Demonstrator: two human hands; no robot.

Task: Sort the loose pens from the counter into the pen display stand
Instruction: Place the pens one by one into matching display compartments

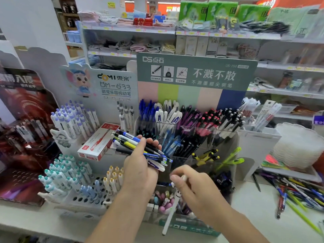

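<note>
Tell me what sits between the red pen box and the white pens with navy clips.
In the head view, the left hand with its bundle of mixed pens fills that stretch.

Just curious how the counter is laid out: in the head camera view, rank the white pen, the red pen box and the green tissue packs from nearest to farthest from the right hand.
1. White pen: held by the right hand.
2. Red pen box: upper left.
3. Green tissue packs: top shelf.

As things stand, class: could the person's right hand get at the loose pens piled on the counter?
Probably not yet. The right hand is pinching a white pen, so its fingers are occupied. The pile of loose pens lies on the counter to its right with nothing between; once the white pen is placed, reaching looks easy.
</note>
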